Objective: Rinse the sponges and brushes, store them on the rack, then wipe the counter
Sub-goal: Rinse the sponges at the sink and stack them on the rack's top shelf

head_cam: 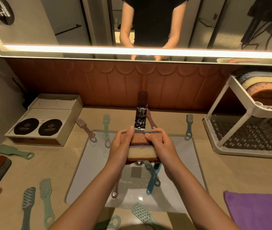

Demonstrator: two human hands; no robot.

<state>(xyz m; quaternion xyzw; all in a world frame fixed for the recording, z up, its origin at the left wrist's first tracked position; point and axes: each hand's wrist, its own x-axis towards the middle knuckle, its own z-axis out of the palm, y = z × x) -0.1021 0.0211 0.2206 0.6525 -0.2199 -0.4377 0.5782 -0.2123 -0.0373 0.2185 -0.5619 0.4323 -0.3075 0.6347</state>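
Sponges (142, 151), stacked in brown, cream and purple layers, are held over the white sink (95, 163), just below the chrome faucet (141, 118). The left hand (121, 147) and right hand (161, 145) grip the stack's 2 ends, fingers curled over its top. A blue brush (151, 183) lies in the basin beneath. A green brush (46, 196) lies among others on the beige counter (223, 171). At right stands a white rack (228, 130) with more sponges on its upper shelf. A purple cloth (256, 211) lies at front right.
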